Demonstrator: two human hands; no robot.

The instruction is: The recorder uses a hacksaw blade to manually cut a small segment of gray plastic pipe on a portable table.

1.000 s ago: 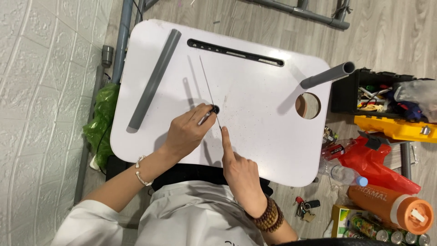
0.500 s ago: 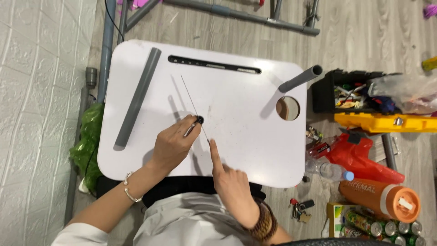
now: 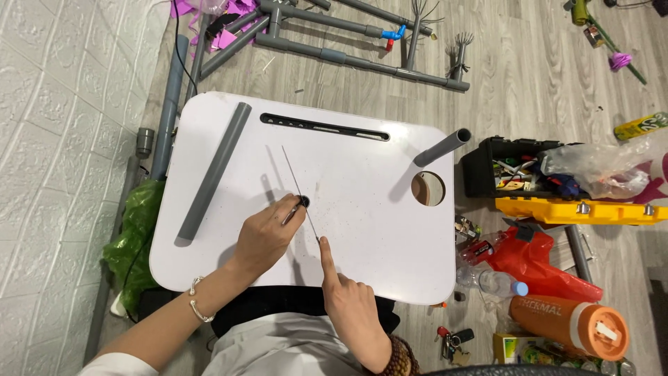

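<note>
A thin straight metal rod (image 3: pixel 295 182) lies slantwise on the white lap table (image 3: pixel 362 216). My left hand (image 3: pixel 264 237) pinches a small dark-tipped tool (image 3: pixel 298 207) against the rod near its middle. My right hand (image 3: pixel 351 303) has its index finger stretched out, the fingertip pressing the rod's near end; the other fingers are curled. A long grey pipe (image 3: pixel 214 169) lies on the table's left side. A shorter grey pipe (image 3: pixel 442 147) sticks out over the table's right edge.
The table has a long slot (image 3: pixel 323 127) at the back and a round hole (image 3: pixel 428 188) at right. On the floor to the right: an open black and yellow toolbox (image 3: pixel 557 188), a red bag (image 3: pixel 532 257), an orange bottle (image 3: pixel 570 326). Grey pipe frame (image 3: pixel 362 63) lies beyond.
The view has shifted so the table sits lower and more central. Both hands stay on the rod in the same grip; the left hand with the tool remains near the rod's middle.
</note>
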